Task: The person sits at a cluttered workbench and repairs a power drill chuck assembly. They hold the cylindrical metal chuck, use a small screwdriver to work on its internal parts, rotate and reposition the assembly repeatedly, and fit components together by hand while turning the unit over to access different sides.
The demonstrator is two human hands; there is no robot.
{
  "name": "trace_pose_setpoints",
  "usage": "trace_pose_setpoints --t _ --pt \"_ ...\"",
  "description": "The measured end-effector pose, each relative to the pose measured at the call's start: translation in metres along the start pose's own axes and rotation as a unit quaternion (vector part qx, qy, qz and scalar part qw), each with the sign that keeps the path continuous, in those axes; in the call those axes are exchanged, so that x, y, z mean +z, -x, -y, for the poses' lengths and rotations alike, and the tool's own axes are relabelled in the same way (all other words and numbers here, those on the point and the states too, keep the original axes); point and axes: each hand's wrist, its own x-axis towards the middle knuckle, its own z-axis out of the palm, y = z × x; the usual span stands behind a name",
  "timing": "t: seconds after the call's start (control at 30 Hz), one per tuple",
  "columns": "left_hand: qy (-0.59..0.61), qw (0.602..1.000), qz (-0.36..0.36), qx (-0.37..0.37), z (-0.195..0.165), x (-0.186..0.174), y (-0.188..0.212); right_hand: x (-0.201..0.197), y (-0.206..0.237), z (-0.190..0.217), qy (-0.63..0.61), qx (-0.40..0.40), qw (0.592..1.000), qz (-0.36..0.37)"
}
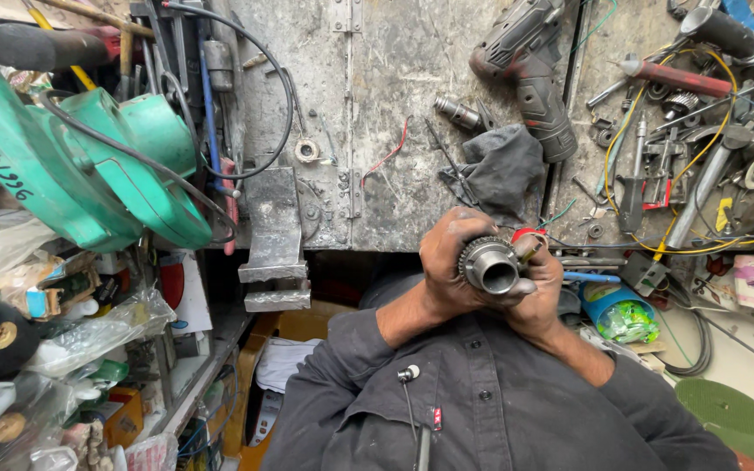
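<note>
Now, left hand [451, 262]: clenched round chuck [489, 264], held above desk's [394, 131] near edge.
Right hand [541, 292]: grasping chuck from below.
Advice: keep bore facing up, grip firm, likely slippery.

Dull grey metal geared sleeve [489, 264] centre frame, scratched matt metal bench top [377, 131], crumpled dark cloth rag [503, 170], glossy green plastic housing [89, 166] upper left

a geared metal sleeve [489, 264] is held just below a crumpled rag [503, 170]; a cordless drill [530, 74] lies above the rag, a blower [89, 166] far to its left.
</note>
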Motion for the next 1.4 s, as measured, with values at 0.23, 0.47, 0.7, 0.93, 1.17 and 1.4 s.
trace_pose_setpoints --t 0.23,0.47,0.7,0.93,1.17,1.4 --pt "0.029 0.999 0.001 -0.016 0.0 -0.001 0.007 -0.006 0.001 0.002 0.033 0.005 0.999 0.011" --pt "0.095 0.992 0.003 -0.084 -0.006 0.0 0.017 -0.016 0.012 -0.004 0.072 -0.042 0.996 0.02" --pt "0.113 0.992 -0.013 -0.049 -0.009 0.005 0.02 -0.031 0.018 -0.021 0.078 -0.061 0.995 0.0" --pt "0.059 0.998 -0.013 -0.002 -0.017 0.005 0.013 -0.032 0.017 -0.024 0.063 -0.065 0.996 0.014" --pt "0.038 0.999 -0.006 0.023 -0.022 -0.001 0.004 -0.039 0.021 -0.034 0.055 0.0 0.998 -0.041" --pt "0.073 0.996 -0.02 0.048 -0.016 0.001 0.005 -0.039 0.014 -0.029 0.08 -0.03 0.996 -0.022"
